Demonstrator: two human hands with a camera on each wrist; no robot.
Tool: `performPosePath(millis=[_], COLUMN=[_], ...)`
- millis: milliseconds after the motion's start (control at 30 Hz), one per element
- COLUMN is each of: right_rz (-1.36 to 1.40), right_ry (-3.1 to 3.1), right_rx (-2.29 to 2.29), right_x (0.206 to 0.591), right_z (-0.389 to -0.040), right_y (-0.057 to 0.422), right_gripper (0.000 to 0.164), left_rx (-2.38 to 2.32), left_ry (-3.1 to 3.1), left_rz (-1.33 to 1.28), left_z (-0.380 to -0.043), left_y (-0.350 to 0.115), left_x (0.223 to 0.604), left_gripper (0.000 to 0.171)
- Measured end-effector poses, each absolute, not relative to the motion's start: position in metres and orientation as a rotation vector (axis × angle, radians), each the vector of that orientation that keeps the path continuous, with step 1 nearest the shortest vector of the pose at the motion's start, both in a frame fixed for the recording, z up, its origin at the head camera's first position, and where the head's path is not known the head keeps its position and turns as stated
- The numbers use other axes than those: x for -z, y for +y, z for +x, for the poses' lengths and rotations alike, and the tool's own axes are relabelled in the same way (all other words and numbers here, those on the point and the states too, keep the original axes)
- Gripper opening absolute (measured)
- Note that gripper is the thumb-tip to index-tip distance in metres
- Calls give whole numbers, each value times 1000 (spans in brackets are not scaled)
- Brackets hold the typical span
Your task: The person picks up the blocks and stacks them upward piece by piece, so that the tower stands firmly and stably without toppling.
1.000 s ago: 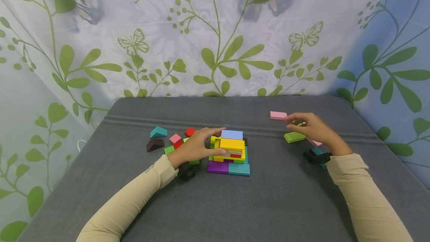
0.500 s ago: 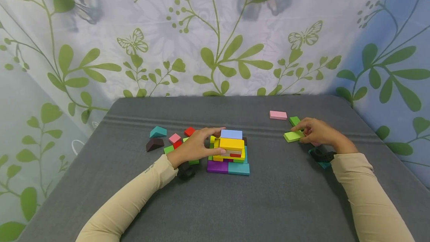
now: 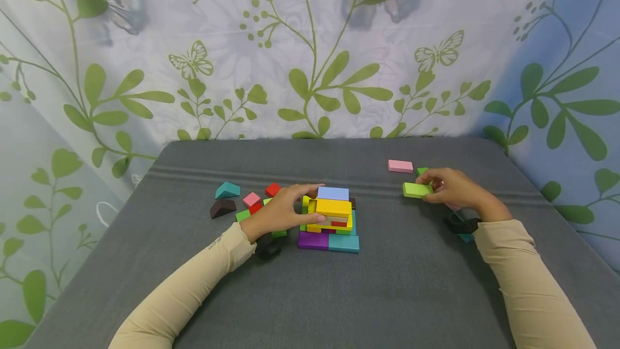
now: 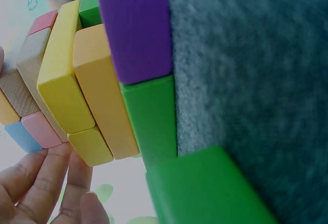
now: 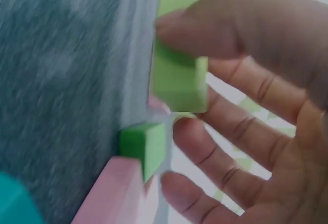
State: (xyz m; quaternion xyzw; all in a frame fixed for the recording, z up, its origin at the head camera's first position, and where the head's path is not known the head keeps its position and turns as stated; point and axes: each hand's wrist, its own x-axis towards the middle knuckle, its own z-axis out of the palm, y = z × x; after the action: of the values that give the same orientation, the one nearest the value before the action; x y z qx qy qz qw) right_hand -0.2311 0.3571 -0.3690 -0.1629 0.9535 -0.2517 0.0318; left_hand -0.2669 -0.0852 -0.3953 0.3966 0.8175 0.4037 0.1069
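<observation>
A small building of stacked wooden blocks (image 3: 334, 208) stands mid-table, yellow in its upper part, with a light blue block (image 3: 333, 193) on top and purple (image 3: 313, 240) and teal (image 3: 344, 243) blocks at its base. My left hand (image 3: 283, 210) spans its left side, thumb at the near face and fingers at the far face. In the left wrist view, fingertips (image 4: 60, 152) meet the building beside a pink block (image 4: 42, 129). On the right, my right hand (image 3: 452, 190) pinches a flat light green block (image 3: 415, 190) between thumb and fingers. Its far end lies under the thumb in the right wrist view.
A pink block (image 3: 400, 166) lies at the back right. Near the right hand are a green block (image 5: 143, 146), another pink block (image 5: 110, 193) and a teal block (image 5: 18, 201). Left of the building lie a teal arch (image 3: 227, 190), a dark brown arch (image 3: 223, 208) and several small blocks.
My right hand came down onto the light green block, took hold of it and has shifted it slightly left and up. The left hand has stayed at the building.
</observation>
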Motion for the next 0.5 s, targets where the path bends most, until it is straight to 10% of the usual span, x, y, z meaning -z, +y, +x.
performPosePath(millis=[500], right_rz=[-829], right_ry=[3006], right_rx=[1142], right_x=[359], right_z=[-224], right_y=[316], right_gripper=[32], left_rx=[-1190], left_ry=[2405], left_rz=[1182], left_z=[-266], left_y=[-85], left_x=[395], left_gripper=[74])
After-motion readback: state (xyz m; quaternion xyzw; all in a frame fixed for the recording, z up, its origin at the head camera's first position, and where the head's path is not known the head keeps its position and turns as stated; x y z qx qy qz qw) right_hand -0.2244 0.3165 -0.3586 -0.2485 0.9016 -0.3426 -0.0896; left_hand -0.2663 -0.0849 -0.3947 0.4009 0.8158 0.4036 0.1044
